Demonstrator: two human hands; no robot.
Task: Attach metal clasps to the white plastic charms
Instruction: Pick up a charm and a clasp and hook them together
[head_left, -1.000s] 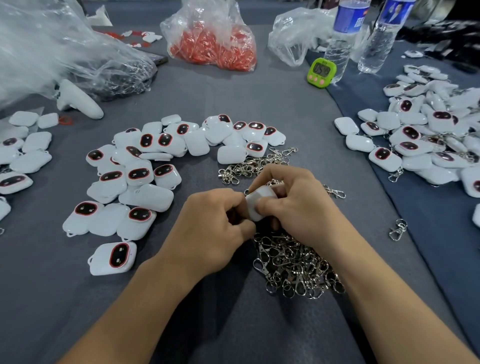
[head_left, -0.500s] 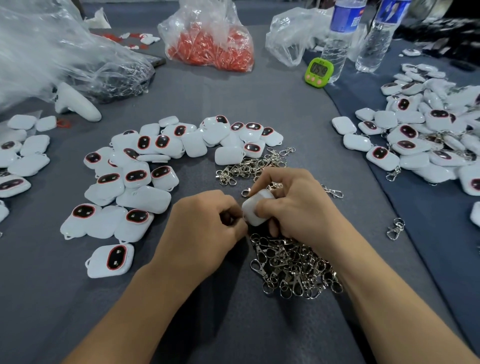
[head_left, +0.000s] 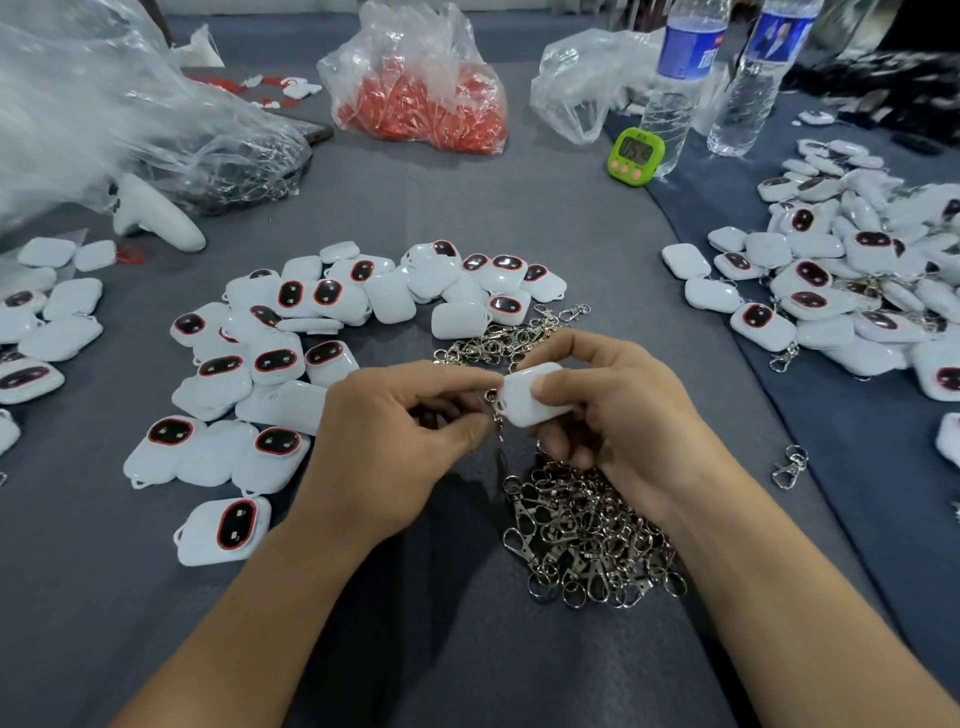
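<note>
Clasp (head_left: 497, 422) pinched in left hand (head_left: 395, 447) is mostly covered by the fingertips, so its join to the charm (head_left: 524, 397) can't be made out. Right hand (head_left: 618, 415) covers part of that charm and the far end of the clasp pile (head_left: 582, 540). Timer (head_left: 636, 153) digits too blurred to read; water bottles (head_left: 680, 78) cut off by top edge, right-side charm heap (head_left: 857, 291) by right edge.

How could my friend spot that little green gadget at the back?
Look to the far right of the grey table, where two water bottles stand. Just in front of the left one's base sits the timer. It is the only bright green thing there, with pink buttons.
</note>
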